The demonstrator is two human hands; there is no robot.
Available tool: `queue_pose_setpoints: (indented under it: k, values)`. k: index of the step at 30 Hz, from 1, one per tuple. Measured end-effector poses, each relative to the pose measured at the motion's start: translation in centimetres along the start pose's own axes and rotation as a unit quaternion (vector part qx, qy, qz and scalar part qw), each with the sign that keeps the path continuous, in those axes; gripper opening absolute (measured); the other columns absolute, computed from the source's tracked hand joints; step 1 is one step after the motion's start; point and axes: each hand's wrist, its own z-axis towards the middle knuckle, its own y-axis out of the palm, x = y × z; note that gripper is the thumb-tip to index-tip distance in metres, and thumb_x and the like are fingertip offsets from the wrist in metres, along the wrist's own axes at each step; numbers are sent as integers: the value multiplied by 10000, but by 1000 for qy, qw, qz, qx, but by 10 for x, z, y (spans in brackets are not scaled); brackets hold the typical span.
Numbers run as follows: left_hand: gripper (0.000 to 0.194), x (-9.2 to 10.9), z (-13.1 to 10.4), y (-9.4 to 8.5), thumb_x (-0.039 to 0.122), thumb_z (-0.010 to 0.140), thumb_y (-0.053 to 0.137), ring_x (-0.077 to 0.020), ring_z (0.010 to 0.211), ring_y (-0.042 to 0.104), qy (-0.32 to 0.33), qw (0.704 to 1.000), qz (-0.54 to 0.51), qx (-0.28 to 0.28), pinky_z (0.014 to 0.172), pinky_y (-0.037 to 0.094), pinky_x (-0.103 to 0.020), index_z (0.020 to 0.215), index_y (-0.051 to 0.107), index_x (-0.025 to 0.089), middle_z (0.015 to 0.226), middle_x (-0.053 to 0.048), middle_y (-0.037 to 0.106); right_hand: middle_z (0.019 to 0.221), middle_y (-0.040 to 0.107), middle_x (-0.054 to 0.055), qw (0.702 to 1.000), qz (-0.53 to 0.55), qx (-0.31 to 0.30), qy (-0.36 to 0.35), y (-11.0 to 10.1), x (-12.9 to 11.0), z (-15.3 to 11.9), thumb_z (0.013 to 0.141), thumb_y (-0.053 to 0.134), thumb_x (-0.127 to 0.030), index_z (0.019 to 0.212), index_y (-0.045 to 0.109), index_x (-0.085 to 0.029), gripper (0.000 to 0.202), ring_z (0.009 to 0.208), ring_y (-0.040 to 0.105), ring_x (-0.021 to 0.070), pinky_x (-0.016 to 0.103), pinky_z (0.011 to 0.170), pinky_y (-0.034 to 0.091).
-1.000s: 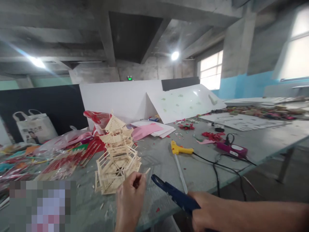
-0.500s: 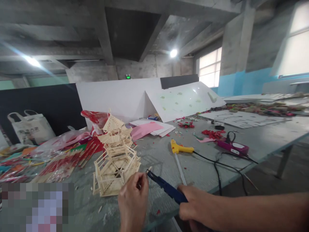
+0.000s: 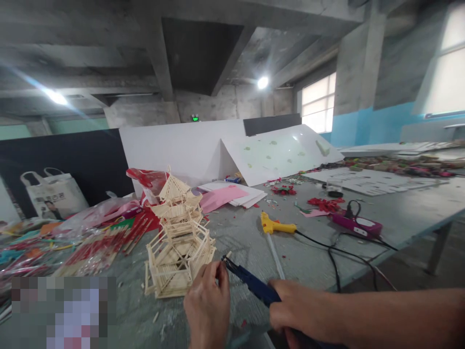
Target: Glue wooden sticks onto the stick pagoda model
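A tiered pagoda model of pale wooden sticks (image 3: 179,257) stands on the grey table. In front of its right side is my left hand (image 3: 209,298), thumb and fingers pinched on a small pale stick (image 3: 228,254) whose end shows past the fingertips. My right hand (image 3: 290,308) is wrapped round the handle of a dark blue tool (image 3: 254,286); the tool's narrow tip points left and meets the stick at my left fingertips. Whether the tip grips the stick is too small to tell. A yellow glue gun (image 3: 278,225) with a clear glue stick (image 3: 275,254) lies beyond.
Bagged red-tipped sticks (image 3: 105,242) and a white tote bag (image 3: 54,194) are at the left. Pink paper (image 3: 221,198) and white sheets lie behind the model. A purple power strip (image 3: 358,225) with black cables (image 3: 337,261) sits near the table's right edge.
The view has shifted slightly, so the whole scene sits a little further right and lower. Both hands keep nearly the same pose, with the tool tip still at my left fingertips.
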Motion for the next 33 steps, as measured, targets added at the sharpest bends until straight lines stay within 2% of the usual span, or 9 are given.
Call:
queue_pose_setpoints:
  k: [4, 12, 16, 19, 24, 27, 31, 33]
  values:
    - [171, 0, 3, 3, 205, 838, 478, -147, 640, 640, -18, 999, 25, -18, 548, 404, -219, 789, 641, 222, 727, -1, 674, 461, 533, -23, 1000, 15, -17, -14, -2, -2, 4, 596, 422, -192, 753, 431, -188, 158, 339, 480, 110, 190, 348, 380]
    - [174, -1, 6, 8, 170, 837, 497, -138, 670, 634, -31, 999, 29, -33, 568, 405, -209, 799, 656, 228, 730, 10, 672, 405, 468, -43, 999, 24, -39, 14, -4, -12, 3, 646, 391, -159, 713, 418, -187, 77, 295, 408, 84, 155, 293, 341]
    - [192, 1, 9, 11, 191, 858, 463, -153, 698, 633, -27, 998, 37, -38, 592, 424, -228, 840, 651, 222, 769, -10, 674, 402, 465, -37, 1000, 14, -27, -3, -9, -7, 8, 655, 414, -203, 645, 444, -182, 39, 289, 412, 89, 158, 266, 318]
    - [233, 6, 18, 10, 181, 877, 411, -169, 735, 629, -1, 996, 60, -58, 630, 437, -252, 854, 642, 212, 784, -24, 664, 375, 455, -21, 1000, -23, -3, -21, -16, -7, 13, 647, 427, -202, 540, 438, -168, 112, 280, 417, 85, 152, 265, 306]
    - [277, 18, 46, 4, 160, 885, 342, -179, 723, 624, 36, 988, 115, -97, 593, 430, -252, 822, 611, 184, 798, -49, 636, 351, 426, -28, 996, -35, 45, -71, -32, -15, 15, 700, 431, -196, 475, 406, -163, 228, 262, 397, 73, 156, 263, 319]
    - [268, 24, 71, -1, 115, 869, 332, -177, 736, 629, 76, 980, 142, -121, 580, 434, -237, 882, 596, 160, 840, -78, 633, 353, 424, -30, 991, -21, 70, -112, -44, -25, 22, 753, 449, -228, 465, 403, -156, 300, 260, 398, 72, 166, 270, 342]
    - [300, 22, 112, 5, 41, 827, 341, -224, 880, 617, 163, 952, 192, -173, 668, 466, -272, 1012, 573, 78, 965, -167, 628, 376, 420, -45, 988, 59, 79, -115, -59, -41, 51, 790, 477, -223, 500, 415, -147, 306, 276, 394, 74, 206, 296, 401]
    - [280, 17, 134, 15, 49, 830, 355, -221, 898, 613, 196, 942, 190, -195, 700, 474, -280, 964, 599, 80, 912, -145, 649, 400, 428, -55, 988, 108, 53, -94, -66, -48, 73, 814, 468, -208, 548, 429, -142, 277, 291, 403, 71, 221, 326, 433]
